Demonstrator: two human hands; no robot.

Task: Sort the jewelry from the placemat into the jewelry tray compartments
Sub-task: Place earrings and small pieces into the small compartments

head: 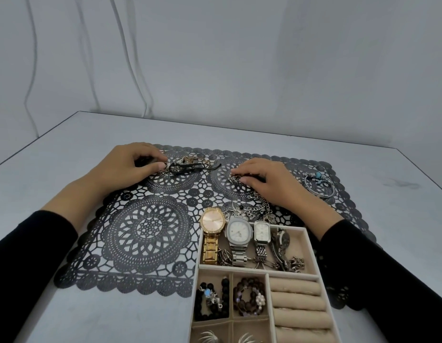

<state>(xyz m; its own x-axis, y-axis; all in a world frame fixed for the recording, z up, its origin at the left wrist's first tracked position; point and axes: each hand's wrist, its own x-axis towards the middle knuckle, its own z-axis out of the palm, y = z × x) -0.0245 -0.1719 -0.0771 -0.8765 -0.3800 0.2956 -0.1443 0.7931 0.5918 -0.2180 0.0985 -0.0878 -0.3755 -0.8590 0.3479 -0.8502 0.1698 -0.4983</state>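
A black lace placemat (145, 231) lies on the table. At its far left, my left hand (126, 167) pinches a black cord necklace (187, 167) that lies beside a gold chain (192, 159). My right hand (267, 179) pinches a silver chain (236, 178) from a tangle of chains (257, 206) in the mat's middle. A silver bangle with a blue bead (319, 183) lies at the far right of the mat. The beige jewelry tray (311, 246) stands at the near right. Its top compartment holds several watches (237, 233). Beaded bracelets (249, 297) fill the small compartments.
Ring rolls (298, 303) fill the tray's right section. Two pale shell-like pieces (210, 337) show in the nearest compartments at the frame's bottom edge. The grey table (264, 134) ends at a pale draped backdrop behind it.
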